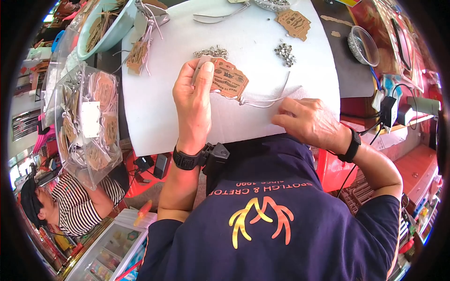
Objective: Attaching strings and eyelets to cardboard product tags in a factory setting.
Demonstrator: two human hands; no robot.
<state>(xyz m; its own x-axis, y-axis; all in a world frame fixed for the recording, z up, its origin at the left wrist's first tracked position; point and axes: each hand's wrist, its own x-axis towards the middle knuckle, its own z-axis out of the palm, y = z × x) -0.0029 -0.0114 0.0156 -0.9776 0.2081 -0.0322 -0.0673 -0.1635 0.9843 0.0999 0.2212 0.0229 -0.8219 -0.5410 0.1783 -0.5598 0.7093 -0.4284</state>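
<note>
My left hand (197,93) holds a brown cardboard hang tag (229,79) above the white work sheet, thumb pressed on its printed face. A pale edge shows behind the tag under the thumb. From the tag's lower right corner a thin white cord (262,104) runs toward my right hand (309,119). That hand rests low over the sheet with fingers curled in, close to the cord's loose ends. Whatever lies between those fingertips is hidden. Just beyond the tag is a pile of small silvery metal pieces (213,52), partly covered by my left hand.
The white foam sheet (164,107) carries another metal heap (285,55) and brown tags (293,24). Corded tags (137,57) lie at left, beside a pale green basin (89,44) and a clear bin of tags (115,154). A round clear dish (370,51) stands right. Another person (77,206) sits lower left.
</note>
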